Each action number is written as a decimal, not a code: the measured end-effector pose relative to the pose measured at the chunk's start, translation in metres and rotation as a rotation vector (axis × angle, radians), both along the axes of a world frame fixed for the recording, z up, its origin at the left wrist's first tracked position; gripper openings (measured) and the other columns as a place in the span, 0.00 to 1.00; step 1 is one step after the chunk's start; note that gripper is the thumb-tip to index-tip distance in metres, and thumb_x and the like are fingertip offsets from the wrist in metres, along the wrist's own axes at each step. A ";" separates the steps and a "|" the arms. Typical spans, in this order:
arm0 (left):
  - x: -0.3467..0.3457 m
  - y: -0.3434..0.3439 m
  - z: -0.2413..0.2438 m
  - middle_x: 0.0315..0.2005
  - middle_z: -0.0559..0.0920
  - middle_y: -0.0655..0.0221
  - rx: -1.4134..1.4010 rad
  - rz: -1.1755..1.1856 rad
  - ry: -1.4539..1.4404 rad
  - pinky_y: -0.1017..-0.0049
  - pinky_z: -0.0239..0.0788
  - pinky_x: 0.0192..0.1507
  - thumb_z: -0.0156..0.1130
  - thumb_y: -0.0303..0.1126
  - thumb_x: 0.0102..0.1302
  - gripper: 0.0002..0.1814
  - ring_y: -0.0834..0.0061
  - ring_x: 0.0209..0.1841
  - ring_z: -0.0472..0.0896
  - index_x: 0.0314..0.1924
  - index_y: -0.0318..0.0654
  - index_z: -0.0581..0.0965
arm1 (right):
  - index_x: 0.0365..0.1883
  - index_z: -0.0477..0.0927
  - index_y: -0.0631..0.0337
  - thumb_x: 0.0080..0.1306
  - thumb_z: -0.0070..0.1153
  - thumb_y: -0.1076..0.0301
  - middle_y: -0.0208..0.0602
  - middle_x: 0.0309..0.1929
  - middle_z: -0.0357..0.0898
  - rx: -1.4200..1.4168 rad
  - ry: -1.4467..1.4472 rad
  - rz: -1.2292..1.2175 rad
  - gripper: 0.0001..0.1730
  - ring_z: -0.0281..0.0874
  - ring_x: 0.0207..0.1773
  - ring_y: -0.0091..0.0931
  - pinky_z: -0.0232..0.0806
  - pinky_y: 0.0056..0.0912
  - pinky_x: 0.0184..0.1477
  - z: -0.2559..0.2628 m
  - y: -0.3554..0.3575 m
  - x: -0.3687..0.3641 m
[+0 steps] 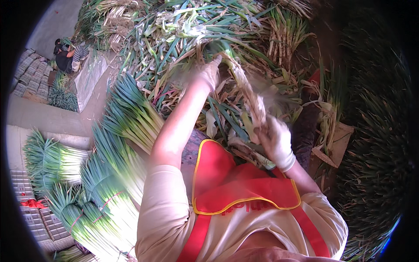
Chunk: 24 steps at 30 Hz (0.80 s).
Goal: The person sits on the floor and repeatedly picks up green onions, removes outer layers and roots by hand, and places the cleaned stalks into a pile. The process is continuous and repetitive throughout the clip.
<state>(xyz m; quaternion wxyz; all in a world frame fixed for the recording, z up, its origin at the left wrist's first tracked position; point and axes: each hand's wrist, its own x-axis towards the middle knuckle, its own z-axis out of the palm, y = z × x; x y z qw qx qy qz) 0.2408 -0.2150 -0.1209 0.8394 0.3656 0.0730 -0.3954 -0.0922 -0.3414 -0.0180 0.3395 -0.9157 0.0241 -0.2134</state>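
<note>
My left hand [210, 72], in a pale glove, is closed at the leafy upper end of a green onion stalk [244, 82] with brown, dry outer skin. The stalk slants down to my right hand [276, 139], also gloved, which grips its lower end. Under and around both hands lie loose peeled leaves and dry husks [226, 121]. A red apron with yellow trim [245, 193] covers my front, just below the hands.
Cleaned green onion bundles [108, 209], some tied with pink bands, lie at the left. Unpeeled bundles [284, 42] stand behind the leaf heap. A dark green mass of leaves [373, 157] fills the right. A co-worker [67, 57] sits at upper left beside a pale sheet [90, 80].
</note>
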 end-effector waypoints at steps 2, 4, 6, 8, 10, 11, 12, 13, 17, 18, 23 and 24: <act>-0.026 -0.011 0.047 0.54 0.78 0.60 -0.059 -0.039 -0.093 0.62 0.64 0.62 0.51 0.44 0.72 0.21 0.60 0.56 0.75 0.57 0.39 0.72 | 0.43 0.74 0.64 0.54 0.63 0.67 0.46 0.30 0.75 -0.085 -0.005 -0.008 0.20 0.74 0.34 0.45 0.65 0.46 0.38 -0.027 -0.002 -0.018; -0.028 -0.009 0.060 0.54 0.77 0.59 -0.151 0.037 -0.136 0.59 0.62 0.63 0.52 0.41 0.72 0.20 0.58 0.56 0.74 0.57 0.38 0.71 | 0.48 0.72 0.65 0.56 0.62 0.66 0.48 0.31 0.76 -0.056 -0.012 0.026 0.23 0.74 0.34 0.46 0.66 0.46 0.36 -0.062 -0.002 -0.029; -0.019 -0.002 0.062 0.51 0.78 0.59 -0.182 0.061 -0.116 0.58 0.64 0.62 0.53 0.40 0.71 0.19 0.57 0.55 0.74 0.57 0.38 0.71 | 0.49 0.71 0.64 0.57 0.62 0.64 0.51 0.32 0.76 0.054 0.096 0.019 0.24 0.74 0.33 0.47 0.66 0.46 0.34 -0.109 -0.005 -0.033; -0.028 -0.008 0.078 0.43 0.78 0.57 -0.230 0.032 -0.183 0.58 0.68 0.59 0.52 0.34 0.71 0.16 0.58 0.51 0.75 0.56 0.35 0.71 | 0.54 0.69 0.64 0.60 0.61 0.62 0.41 0.31 0.77 0.230 0.236 -0.019 0.27 0.76 0.28 0.37 0.68 0.36 0.30 -0.129 -0.004 -0.031; -0.026 -0.010 0.075 0.42 0.80 0.58 -0.098 0.089 -0.259 0.63 0.70 0.56 0.56 0.29 0.67 0.16 0.61 0.47 0.77 0.53 0.31 0.72 | 0.56 0.68 0.64 0.63 0.60 0.62 0.32 0.31 0.76 0.811 0.165 0.062 0.26 0.73 0.28 0.27 0.66 0.29 0.29 -0.111 0.000 -0.009; -0.026 -0.010 0.072 0.41 0.81 0.58 -0.032 0.119 -0.294 0.66 0.71 0.54 0.59 0.27 0.66 0.15 0.62 0.45 0.78 0.51 0.30 0.72 | 0.57 0.68 0.64 0.65 0.59 0.61 0.27 0.31 0.75 1.101 0.126 0.104 0.26 0.72 0.28 0.22 0.66 0.25 0.29 -0.096 -0.001 0.003; -0.028 -0.008 0.070 0.39 0.81 0.61 0.086 0.050 -0.359 0.71 0.69 0.54 0.57 0.25 0.64 0.17 0.68 0.44 0.78 0.53 0.33 0.71 | 0.59 0.68 0.64 0.68 0.57 0.62 0.23 0.36 0.73 1.150 0.252 0.111 0.26 0.67 0.32 0.13 0.63 0.17 0.32 -0.080 -0.005 0.010; -0.024 -0.004 0.041 0.39 0.80 0.62 0.139 -0.024 -0.517 0.73 0.68 0.54 0.55 0.27 0.66 0.16 0.71 0.43 0.76 0.53 0.34 0.69 | 0.60 0.68 0.65 0.68 0.56 0.62 0.24 0.37 0.74 1.109 0.176 0.127 0.25 0.68 0.33 0.14 0.64 0.18 0.33 -0.064 -0.002 0.022; -0.079 -0.053 0.027 0.49 0.77 0.63 0.378 -0.477 -0.769 0.76 0.62 0.56 0.47 0.44 0.71 0.19 0.72 0.50 0.71 0.54 0.41 0.72 | 0.60 0.69 0.68 0.69 0.54 0.65 0.28 0.40 0.77 0.966 -0.194 0.127 0.24 0.70 0.39 0.15 0.67 0.19 0.41 -0.015 -0.008 0.080; -0.093 -0.049 0.072 0.50 0.78 0.62 0.606 -0.551 -0.888 0.74 0.63 0.57 0.47 0.46 0.72 0.19 0.72 0.51 0.72 0.54 0.43 0.73 | 0.61 0.68 0.69 0.69 0.55 0.65 0.30 0.42 0.78 0.832 -0.173 0.098 0.25 0.71 0.42 0.15 0.68 0.20 0.44 -0.016 -0.018 0.088; -0.024 0.012 0.082 0.37 0.79 0.64 -0.021 0.062 -0.524 0.63 0.73 0.42 0.47 0.47 0.74 0.21 0.68 0.46 0.77 0.49 0.35 0.72 | 0.65 0.65 0.65 0.65 0.59 0.71 0.37 0.44 0.82 0.831 -0.268 0.094 0.30 0.79 0.37 0.21 0.71 0.22 0.44 -0.067 -0.002 0.088; -0.026 0.012 0.092 0.38 0.79 0.66 -0.186 0.095 -0.442 0.63 0.73 0.44 0.50 0.46 0.72 0.20 0.70 0.43 0.78 0.51 0.36 0.72 | 0.66 0.65 0.63 0.63 0.61 0.72 0.43 0.50 0.80 0.433 -0.120 -0.004 0.33 0.81 0.42 0.23 0.72 0.23 0.45 -0.093 -0.005 0.077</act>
